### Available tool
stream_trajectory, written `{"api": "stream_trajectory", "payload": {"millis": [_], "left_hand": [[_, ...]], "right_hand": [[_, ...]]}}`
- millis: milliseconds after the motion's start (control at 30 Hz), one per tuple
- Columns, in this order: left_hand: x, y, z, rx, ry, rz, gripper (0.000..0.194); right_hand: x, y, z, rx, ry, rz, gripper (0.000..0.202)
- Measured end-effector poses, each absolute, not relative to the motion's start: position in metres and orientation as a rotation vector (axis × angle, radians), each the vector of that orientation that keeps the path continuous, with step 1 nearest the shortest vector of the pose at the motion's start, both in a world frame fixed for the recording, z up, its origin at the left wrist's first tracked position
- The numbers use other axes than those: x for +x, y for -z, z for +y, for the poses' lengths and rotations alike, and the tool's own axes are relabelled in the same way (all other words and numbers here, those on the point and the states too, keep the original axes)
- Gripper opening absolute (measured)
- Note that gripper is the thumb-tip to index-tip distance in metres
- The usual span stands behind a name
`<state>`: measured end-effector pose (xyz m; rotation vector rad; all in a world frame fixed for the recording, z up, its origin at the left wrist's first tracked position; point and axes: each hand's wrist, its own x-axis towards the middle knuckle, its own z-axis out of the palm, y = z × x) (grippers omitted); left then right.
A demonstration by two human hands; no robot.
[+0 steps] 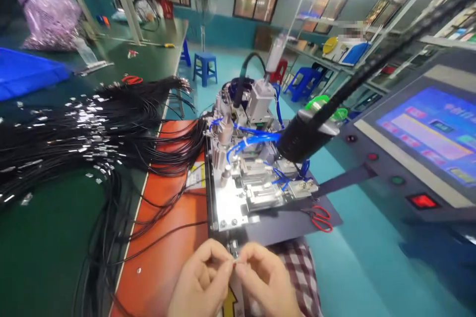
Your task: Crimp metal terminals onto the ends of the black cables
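My left hand point(204, 277) and my right hand point(264, 277) meet at the lower middle, both closed in a pinch. Their fingertips come together on a tiny piece point(234, 263) with white and red on it, too small to tell its kind. Just beyond the fingers stands a machine with a bright metal plate point(226, 210), clamps and blue air tubes point(253, 138). Black cables point(174, 153) with shiny metal ends lie in bundles to the left, some reaching the machine's left side.
Red-handled scissors point(322, 219) lie on the machine's dark base at right. A control panel with a lit screen point(431, 129) stands at the far right. A thick black cylinder on a cable point(305, 136) hangs over the machine. A blue tray point(29, 72) sits at left.
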<state>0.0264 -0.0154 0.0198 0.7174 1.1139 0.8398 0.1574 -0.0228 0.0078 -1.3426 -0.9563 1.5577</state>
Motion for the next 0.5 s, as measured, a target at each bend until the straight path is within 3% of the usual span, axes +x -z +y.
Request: {"api": "stream_trajectory", "payload": {"millis": [500], "left_hand": [[0.024,-0.029,-0.02,0.693,-0.692,1.145,0.03]], "right_hand": [[0.156,-0.016,-0.036,-1.368,-1.448,-1.113,0.01]]}}
